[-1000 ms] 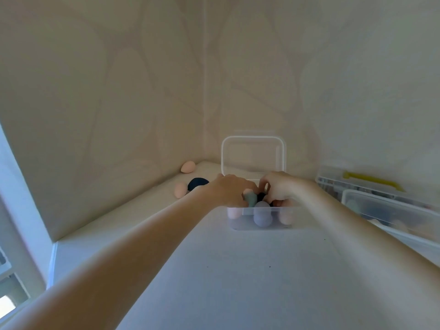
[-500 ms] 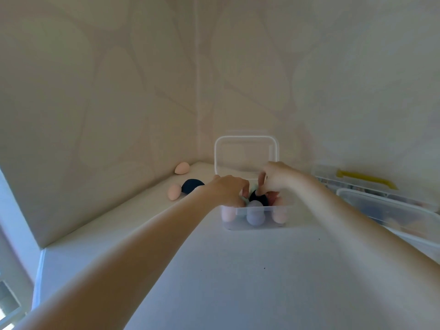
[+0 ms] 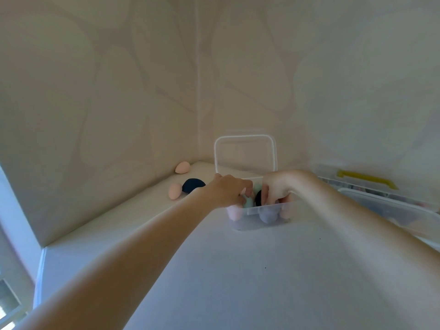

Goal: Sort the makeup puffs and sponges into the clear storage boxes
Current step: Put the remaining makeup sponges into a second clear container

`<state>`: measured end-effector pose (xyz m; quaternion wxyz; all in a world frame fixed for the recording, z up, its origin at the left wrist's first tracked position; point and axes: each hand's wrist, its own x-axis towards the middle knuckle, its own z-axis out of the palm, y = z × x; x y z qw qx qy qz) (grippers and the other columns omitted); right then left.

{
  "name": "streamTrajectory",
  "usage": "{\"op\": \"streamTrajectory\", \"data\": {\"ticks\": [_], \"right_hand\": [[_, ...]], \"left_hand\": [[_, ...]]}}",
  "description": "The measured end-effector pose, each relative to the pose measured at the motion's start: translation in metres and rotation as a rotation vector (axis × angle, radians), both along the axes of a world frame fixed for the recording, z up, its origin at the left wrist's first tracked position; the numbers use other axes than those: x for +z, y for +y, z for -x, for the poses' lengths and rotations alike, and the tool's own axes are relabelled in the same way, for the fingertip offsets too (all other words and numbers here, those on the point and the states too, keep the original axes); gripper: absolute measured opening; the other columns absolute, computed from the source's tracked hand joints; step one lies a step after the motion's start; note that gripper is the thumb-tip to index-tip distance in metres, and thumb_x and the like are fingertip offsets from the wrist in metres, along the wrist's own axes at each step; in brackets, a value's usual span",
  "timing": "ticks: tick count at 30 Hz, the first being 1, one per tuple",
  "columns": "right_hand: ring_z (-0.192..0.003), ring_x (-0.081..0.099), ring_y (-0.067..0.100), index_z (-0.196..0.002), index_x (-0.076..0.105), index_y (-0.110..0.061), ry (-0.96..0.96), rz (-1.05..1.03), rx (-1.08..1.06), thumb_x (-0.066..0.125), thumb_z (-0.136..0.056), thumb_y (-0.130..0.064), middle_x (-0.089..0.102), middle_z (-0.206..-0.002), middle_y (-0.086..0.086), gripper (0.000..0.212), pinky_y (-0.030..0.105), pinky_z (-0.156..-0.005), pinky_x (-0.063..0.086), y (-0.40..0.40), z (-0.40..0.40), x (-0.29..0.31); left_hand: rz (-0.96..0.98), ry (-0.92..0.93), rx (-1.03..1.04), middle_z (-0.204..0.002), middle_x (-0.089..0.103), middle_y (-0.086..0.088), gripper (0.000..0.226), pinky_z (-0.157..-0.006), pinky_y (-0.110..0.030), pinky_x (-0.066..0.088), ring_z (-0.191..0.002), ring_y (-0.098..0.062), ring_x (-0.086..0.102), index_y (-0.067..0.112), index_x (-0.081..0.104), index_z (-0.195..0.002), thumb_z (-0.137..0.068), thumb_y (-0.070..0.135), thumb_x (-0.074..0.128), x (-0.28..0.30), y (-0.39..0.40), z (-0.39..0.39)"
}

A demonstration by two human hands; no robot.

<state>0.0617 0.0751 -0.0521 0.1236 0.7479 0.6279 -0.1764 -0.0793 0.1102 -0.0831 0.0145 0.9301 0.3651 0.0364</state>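
Reaching into the small clear box [image 3: 259, 216] on the counter [image 3: 238, 270], both hands are busy among the sponges: the left hand [image 3: 226, 190] curls its fingertips on a mint sponge [image 3: 248, 202], while the right hand [image 3: 277, 188] seems to pinch a dark sponge [image 3: 258, 197], though blur makes that grip uncertain. A pink sponge [image 3: 234, 211] and a lilac one [image 3: 267, 214] already lie inside; the lid [image 3: 245, 151] stands open behind. To do this well, press each sponge down snugly without tipping the light box, then fetch the three loose pieces [image 3: 183, 184] lying near the corner. A larger box [image 3: 392, 208] waits at the right. Compared with half a second ago, the right hand has dropped lower into the box and the left has closed in beside it
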Motion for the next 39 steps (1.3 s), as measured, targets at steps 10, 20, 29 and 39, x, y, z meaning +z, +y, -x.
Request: {"op": "streamTrajectory", "data": {"ticks": [10,20,29,39], "right_hand": [[-0.059,0.054,0.014,-0.086,0.063,-0.012,0.252,-0.225,-0.066,0.076,-0.076,-0.012,0.062,-0.078,0.004,0.017,0.019,-0.051,0.044,-0.008,-0.021,0.001],[-0.075,0.055,0.016,-0.091,0.065,-0.013,0.286,-0.344,0.012,0.073,-0.078,-0.022,0.061,-0.091,0.001,0.018,0.023,-0.063,0.043,-0.002,-0.001,0.014],[-0.096,0.049,0.026,-0.064,0.062,-0.031,0.175,-0.426,-0.011,0.069,-0.067,-0.041,0.048,-0.091,0.002,0.013,0.026,-0.073,0.039,-0.001,0.002,-0.020],[-0.115,0.033,0.024,-0.098,0.062,-0.018,0.046,-0.317,0.079,0.055,-0.090,-0.031,0.038,-0.084,-0.001,0.017,0.033,-0.096,0.034,0.006,0.014,-0.009]], "left_hand": [[-0.002,-0.020,0.023,-0.111,0.062,-0.007,0.028,-0.086,-0.032,0.037,-0.106,-0.028,0.052,0.032,0.052,-0.122,-0.096,0.028,0.041,-0.006,0.013,-0.005],[0.029,0.026,0.023,-0.110,0.064,0.000,0.025,-0.084,-0.032,0.040,-0.103,-0.022,0.057,0.025,0.057,-0.115,-0.093,0.029,0.047,0.005,0.007,-0.012],[0.044,0.023,0.054,-0.108,0.064,0.000,0.031,-0.078,-0.028,0.035,-0.100,-0.023,0.059,0.017,0.053,-0.115,-0.087,0.031,0.054,0.008,0.002,-0.008],[-0.007,0.046,0.063,-0.106,0.059,-0.010,0.031,-0.071,-0.027,0.034,-0.095,-0.027,0.052,0.009,0.051,-0.114,-0.090,0.028,0.049,0.006,-0.001,-0.013]]}}
